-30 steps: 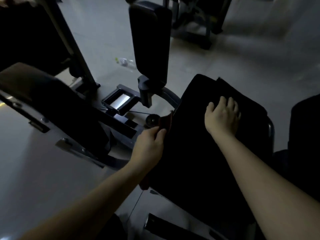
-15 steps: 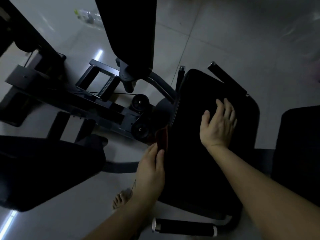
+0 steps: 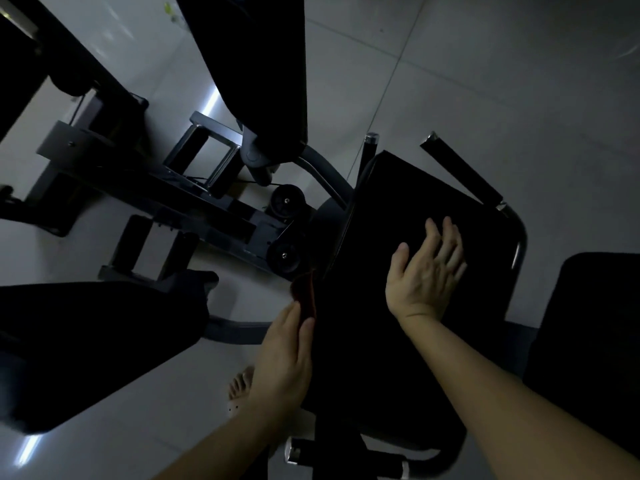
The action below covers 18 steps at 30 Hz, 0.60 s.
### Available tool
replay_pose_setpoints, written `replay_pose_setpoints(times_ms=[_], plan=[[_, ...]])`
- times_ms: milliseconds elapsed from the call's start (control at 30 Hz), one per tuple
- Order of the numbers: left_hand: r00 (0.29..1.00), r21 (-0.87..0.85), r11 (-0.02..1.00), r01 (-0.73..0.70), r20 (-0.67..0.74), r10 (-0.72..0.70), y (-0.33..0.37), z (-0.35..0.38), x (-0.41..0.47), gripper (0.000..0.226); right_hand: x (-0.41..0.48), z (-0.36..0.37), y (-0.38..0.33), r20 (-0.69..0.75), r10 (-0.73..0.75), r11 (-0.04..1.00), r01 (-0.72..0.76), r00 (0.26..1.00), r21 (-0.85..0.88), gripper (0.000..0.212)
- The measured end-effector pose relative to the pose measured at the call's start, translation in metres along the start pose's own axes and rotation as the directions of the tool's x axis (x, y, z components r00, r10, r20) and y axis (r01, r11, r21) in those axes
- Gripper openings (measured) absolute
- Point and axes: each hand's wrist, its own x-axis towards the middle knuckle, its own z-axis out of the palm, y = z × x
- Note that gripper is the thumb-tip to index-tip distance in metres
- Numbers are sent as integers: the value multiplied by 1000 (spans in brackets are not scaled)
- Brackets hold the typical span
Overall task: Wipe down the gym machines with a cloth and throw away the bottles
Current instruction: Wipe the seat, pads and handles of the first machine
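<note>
Found a black pad point(image 3: 86, 341) at eight o'clock, with the dark machine frame point(image 3: 207, 209) above it toward ten. Made out what looked like a bottle point(image 3: 171, 12) on the floor point(image 3: 485, 81) at eleven, mostly hidden by the upright back pad point(image 3: 256, 64). Noted a bare foot point(image 3: 240, 386) at six. Saw the left hand point(image 3: 287, 362) just beside it, fingers point(image 3: 289, 313) nearly straight, pinching a reddish cloth point(image 3: 306, 299) against the nine o'clock edge of the seat pad point(image 3: 398, 220). Saw the right hand point(image 3: 426, 275) laid flat mid-seat, fingers wide and straight, holding nothing. Spotted a handle grip point(image 3: 460, 174) at one o'clock and another black pad point(image 3: 588, 341) at four.
</note>
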Motion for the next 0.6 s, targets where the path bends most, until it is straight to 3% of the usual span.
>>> replay_pose_setpoints(times_ms=[233,400,467,533,600], plan=[[988,218,975,-44,-137,75,59,39,123,27,0,2,2,-15,-24,999,25,1000,32,60],[993,218,971,-97,-42,109,30,15,55,40,7,-15,9,110,-77,997,75,991,22,58],[998,257,965,-56,-26,65,12,10,27,44,28,-28,18,143,-125,992,119,982,51,48],[1000,286,958,9,-25,-1,9,10,25,45,54,-36,26,125,-208,975,194,970,111,39],[999,284,959,10,-54,6,13,14,35,43,72,-32,29,120,-307,951,301,944,62,45]])
